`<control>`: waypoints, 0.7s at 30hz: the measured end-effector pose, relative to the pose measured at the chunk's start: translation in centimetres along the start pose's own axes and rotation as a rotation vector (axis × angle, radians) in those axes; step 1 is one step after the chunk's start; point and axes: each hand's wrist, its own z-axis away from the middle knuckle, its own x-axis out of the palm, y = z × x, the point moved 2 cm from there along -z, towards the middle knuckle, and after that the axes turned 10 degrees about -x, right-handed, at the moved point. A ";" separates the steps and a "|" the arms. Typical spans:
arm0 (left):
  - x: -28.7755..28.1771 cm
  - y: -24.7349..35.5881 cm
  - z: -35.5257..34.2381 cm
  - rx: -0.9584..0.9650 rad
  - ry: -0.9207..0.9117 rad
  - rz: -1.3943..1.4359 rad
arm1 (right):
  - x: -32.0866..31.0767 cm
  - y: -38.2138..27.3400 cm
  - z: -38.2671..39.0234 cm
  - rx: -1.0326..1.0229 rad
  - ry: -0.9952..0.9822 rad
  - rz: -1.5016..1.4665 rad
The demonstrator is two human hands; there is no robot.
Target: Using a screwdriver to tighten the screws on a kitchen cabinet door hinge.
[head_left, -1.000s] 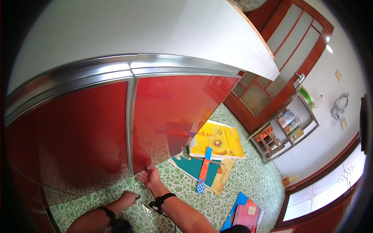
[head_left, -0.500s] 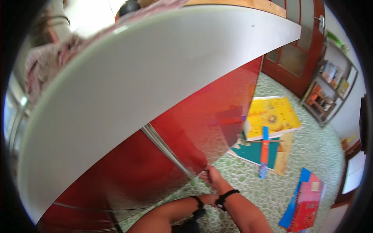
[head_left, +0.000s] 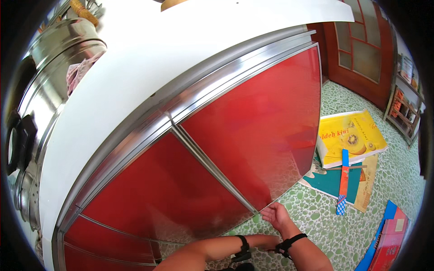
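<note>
A long white countertop [head_left: 149, 67] sits over glossy red cabinet doors framed in metal. My right hand [head_left: 276, 217] is low at the floor, its fingers pinching the bottom corner of the right red door [head_left: 257, 131] where it meets the metal strip [head_left: 212, 165]. A black band circles that wrist. My left forearm, also with a black band, crosses in from the lower left. My left hand [head_left: 263, 241] lies just under the right wrist, mostly hidden, so its fingers cannot be read. The left red door [head_left: 158, 194] stands beside it.
On the green pebble floor [head_left: 316, 217] lie a yellow fruit box [head_left: 357, 135], flattened teal cardboard [head_left: 332, 180], an orange and blue strip [head_left: 343, 180] and a red and blue box [head_left: 389, 239]. A wooden door [head_left: 361, 54] and a shelf [head_left: 404, 104] stand behind. Steel pots [head_left: 54, 58] sit on the countertop.
The view has swung, so the cabinet now fills the picture. My right hand stays at the door's bottom corner. My left hand has moved from the floor to under the right wrist.
</note>
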 end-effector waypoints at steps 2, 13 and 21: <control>-0.3 1.6 3.5 -0.225 0.059 0.034 | -0.2 0.5 -0.2 -0.010 0.016 -0.026; 1.1 0.7 7.0 -0.366 -0.021 0.614 | 2.4 1.8 -0.3 -0.063 0.060 -0.148; -1.8 0.5 6.0 -0.236 0.030 0.624 | 0.2 2.6 -1.7 -0.099 0.055 -0.152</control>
